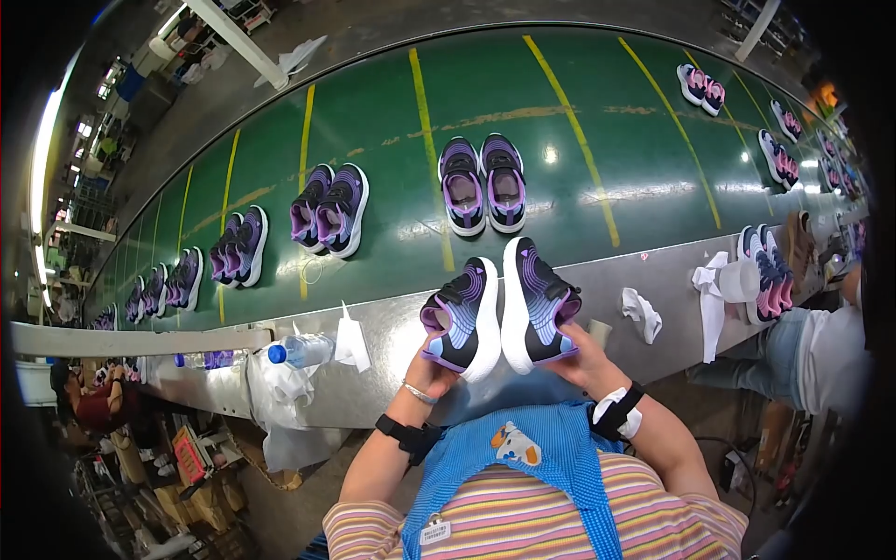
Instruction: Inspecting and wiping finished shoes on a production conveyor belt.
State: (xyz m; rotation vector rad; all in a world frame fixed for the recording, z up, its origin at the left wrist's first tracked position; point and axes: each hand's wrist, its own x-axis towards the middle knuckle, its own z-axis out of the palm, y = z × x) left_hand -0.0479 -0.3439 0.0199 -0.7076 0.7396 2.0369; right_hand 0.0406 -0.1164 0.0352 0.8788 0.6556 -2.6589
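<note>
In my left hand [432, 370] is a black and purple sneaker [459, 315] with a thick white sole, gripped at its heel. My right hand [586, 358] grips the heel of a matching sneaker [536, 306]. Both shoes are tipped so their white soles face each other, toes pointing away from me, with a narrow gap between. They are held above the metal ledge at the near side of the green conveyor belt [373, 215]. Just beyond them a similar pair of sneakers [483, 185] stands upright on the belt. My fingers are partly hidden behind the shoes.
More purple pairs [329, 210] line the belt to the left; pink-trimmed shoes [700, 89] are at the far right. A water bottle [301, 351], a crumpled white cloth [641, 315] and a plastic cup [739, 281] lie along the metal ledge [397, 331]. Another person [803, 359] is at the right.
</note>
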